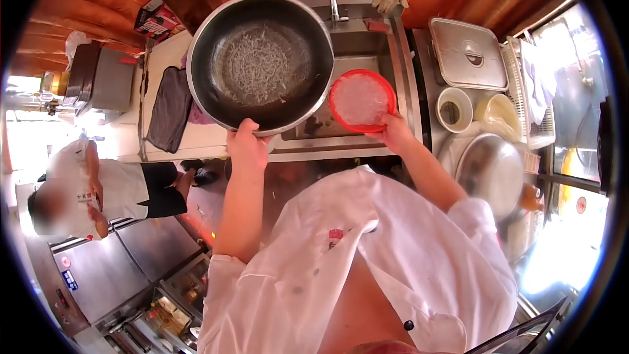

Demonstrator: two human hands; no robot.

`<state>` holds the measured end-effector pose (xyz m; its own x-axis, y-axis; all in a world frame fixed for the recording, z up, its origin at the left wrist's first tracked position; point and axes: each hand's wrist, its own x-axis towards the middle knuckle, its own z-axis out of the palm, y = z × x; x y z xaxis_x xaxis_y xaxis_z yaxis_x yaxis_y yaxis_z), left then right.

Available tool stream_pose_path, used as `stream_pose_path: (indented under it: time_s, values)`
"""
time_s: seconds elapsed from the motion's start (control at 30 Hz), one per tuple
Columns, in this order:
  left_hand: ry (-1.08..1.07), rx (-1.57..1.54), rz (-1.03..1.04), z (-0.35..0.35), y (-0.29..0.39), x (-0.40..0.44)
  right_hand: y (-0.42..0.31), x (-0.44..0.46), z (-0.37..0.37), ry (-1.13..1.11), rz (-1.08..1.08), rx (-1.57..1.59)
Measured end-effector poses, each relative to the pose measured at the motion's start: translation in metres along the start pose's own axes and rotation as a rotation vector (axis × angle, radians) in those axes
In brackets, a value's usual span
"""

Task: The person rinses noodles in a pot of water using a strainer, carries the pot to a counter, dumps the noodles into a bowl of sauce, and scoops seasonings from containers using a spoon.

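My left hand grips the near rim of a large metal basin, thumb over the edge. Thin whitish strands lie across the basin's dark bottom; their kind is unclear. In my right hand is a round red plastic bowl, held by its lower right rim. Pale, translucent stuff fills it; whether its base is mesh or solid I cannot tell. The basin overlaps the sink's left side, and the red bowl is above the sink, close to the basin's right edge.
A faucet rises behind the sink, with gloves at its back corner. To the right are a lidded steel pan, a white tub and a large round lid. A dark cloth lies left. Another person stands at far left.
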<state>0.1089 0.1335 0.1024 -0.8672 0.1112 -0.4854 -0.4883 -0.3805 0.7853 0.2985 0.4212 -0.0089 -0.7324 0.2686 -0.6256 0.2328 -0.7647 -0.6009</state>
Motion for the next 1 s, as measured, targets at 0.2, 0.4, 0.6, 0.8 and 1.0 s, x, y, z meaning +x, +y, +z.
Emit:
stream_pose_path:
  time_s: [0.2,0.4,0.6,0.8,1.0]
  values:
    - [-0.064,0.141,0.061,-0.004,-0.025,0.012,-0.017,-0.033,-0.035,0.146,-0.115,0.012]
    - [-0.174,0.879,0.789,-0.016,-0.056,0.035,-0.013,-0.033,-0.043,0.130,-0.145,0.109]
    - [-0.227,1.253,1.019,-0.002,-0.055,0.009,-0.005,-0.005,-0.045,0.042,-0.097,0.212]
    - [-0.211,1.287,1.075,-0.004,-0.046,-0.004,-0.017,0.003,-0.027,0.012,-0.118,0.243]
    - [-0.159,1.297,1.107,-0.016,-0.043,-0.004,-0.020,0.013,-0.027,-0.008,-0.122,0.250]
